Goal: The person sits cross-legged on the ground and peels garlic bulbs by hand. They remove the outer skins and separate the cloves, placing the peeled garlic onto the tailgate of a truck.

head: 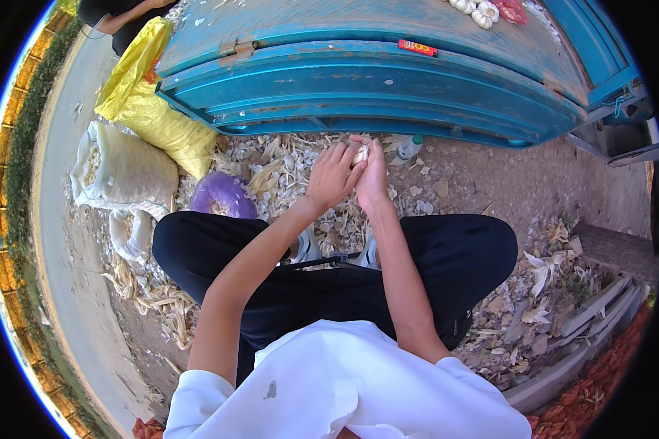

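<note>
A pale garlic bulb (361, 155) is held between my two hands, just in front of the lowered blue metal side panel (362, 77). My left hand (335, 171) curls over it from the left, fingers bent around it. Against its right side lies my right hand (373, 170), palm partly turned up, with fingertips meeting at the top. Part of the bulb is hidden by the fingers. Garlic skins and dry husks (285, 170) cover the ground below my hands.
Left stand a yellow sack (170, 129), a white woven sack (137, 170) of pale pieces, and a purple bag (223, 195). A plastic bottle (408, 148) stands right of my hands. Garlic bulbs (482, 15) and a red packet (418, 48) lie on the blue metal. Another person's arm (123, 19) shows upper left.
</note>
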Demonstrator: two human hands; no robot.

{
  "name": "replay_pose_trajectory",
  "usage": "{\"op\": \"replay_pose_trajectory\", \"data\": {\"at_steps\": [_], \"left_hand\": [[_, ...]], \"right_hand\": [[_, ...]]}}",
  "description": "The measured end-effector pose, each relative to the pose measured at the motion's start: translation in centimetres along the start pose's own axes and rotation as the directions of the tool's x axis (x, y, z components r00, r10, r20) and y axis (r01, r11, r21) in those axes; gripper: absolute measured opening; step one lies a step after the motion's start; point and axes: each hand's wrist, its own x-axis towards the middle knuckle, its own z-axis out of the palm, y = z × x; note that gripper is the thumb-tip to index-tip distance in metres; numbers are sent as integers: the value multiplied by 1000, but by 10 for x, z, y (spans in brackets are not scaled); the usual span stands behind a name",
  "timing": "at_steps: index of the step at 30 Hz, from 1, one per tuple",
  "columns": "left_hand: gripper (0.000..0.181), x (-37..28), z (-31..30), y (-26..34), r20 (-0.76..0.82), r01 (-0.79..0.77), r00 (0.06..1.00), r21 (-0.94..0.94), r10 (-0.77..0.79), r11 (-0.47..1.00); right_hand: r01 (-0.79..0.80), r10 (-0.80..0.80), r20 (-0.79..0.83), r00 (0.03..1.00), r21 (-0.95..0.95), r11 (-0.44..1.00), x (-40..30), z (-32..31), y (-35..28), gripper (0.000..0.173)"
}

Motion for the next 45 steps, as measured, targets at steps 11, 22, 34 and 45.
{"op": "replay_pose_trajectory", "data": {"at_steps": [11, 22, 34, 45], "left_hand": [[41, 17, 3, 21, -97, -52, 993, 87, 60, 995], [37, -3, 31, 14, -179, 94, 978, -74, -106, 993], [26, -13, 19, 4, -331, 346, 784, -470, -525, 812], [34, -22, 6, 0, 9, 410, 901, -349, -435, 843]], "right_hand": [[10, -9, -8, 1000, 138, 990, 8, -7, -21, 40], [-59, 57, 65, 996, 38, 998, 19, -26, -4, 40], [-3, 4, 7, 1000, -152, 988, 20, -19, 19, 30], [-111, 72, -174, 982, -225, 968, 5, -12, 18, 24]]}}
